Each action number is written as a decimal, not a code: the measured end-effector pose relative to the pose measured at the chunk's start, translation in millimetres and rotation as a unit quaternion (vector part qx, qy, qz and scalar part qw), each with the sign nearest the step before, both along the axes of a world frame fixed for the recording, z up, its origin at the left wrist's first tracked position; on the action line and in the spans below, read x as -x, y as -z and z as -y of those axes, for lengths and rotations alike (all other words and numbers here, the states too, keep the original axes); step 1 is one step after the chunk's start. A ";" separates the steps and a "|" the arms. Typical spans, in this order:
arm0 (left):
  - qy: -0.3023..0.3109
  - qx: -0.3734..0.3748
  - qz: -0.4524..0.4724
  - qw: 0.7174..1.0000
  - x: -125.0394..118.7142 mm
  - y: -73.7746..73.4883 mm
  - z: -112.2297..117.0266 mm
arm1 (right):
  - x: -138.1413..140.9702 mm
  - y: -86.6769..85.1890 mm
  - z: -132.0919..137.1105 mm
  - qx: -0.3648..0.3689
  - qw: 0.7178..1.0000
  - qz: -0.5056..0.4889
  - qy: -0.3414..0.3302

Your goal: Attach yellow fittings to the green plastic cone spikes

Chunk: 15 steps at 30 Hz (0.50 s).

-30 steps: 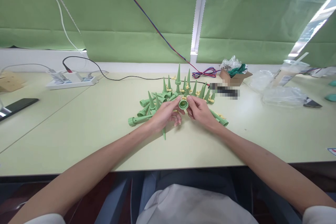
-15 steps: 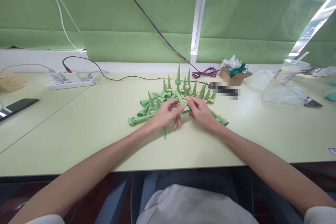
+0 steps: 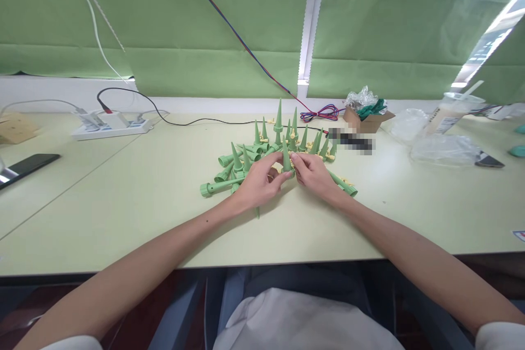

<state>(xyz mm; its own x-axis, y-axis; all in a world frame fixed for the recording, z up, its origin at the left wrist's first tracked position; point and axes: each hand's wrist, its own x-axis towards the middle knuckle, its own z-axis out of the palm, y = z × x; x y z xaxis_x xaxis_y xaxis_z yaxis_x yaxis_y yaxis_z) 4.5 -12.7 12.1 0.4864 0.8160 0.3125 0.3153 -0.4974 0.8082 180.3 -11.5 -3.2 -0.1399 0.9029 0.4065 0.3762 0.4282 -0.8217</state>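
Upright in front of me is a green plastic watering spike (image 3: 286,156), its point up. My left hand (image 3: 262,179) is closed round its lower end, thumb across the base. My right hand (image 3: 312,173) pinches at the spike's right side, where a bit of a small yellow valve shows by the fingertips. Behind both hands stand several more green spikes (image 3: 278,116), some with yellow valves. Green spike tubes with ridged caps (image 3: 210,189) lie to the left, partly covered by my left hand. Another tube (image 3: 345,185) lies beside my right wrist.
A white power strip (image 3: 112,129) and a black phone (image 3: 33,164) are on the left of the table. At the back right are a small cardboard box (image 3: 366,121), a coiled red-blue wire (image 3: 322,114), a drink cup (image 3: 449,115) and a clear plastic bag (image 3: 443,151).
The held spike has turned from leaning left to upright. My left hand's fingers have curled in around its base; my right hand has hardly moved.
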 end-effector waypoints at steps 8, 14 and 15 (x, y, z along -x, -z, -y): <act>0.003 -0.021 -0.014 1.000 0.8 0.8 -0.6 | -0.2 0.5 -0.4 0.008 1.000 0.002 0.003; 0.000 -0.061 -0.027 0.998 2.0 5.7 -3.9 | -0.2 1.7 -1.5 0.012 1.000 -0.011 0.003; -0.004 -0.079 -0.032 0.996 2.3 7.1 -5.0 | -0.3 2.1 -1.7 0.013 1.000 -0.015 0.002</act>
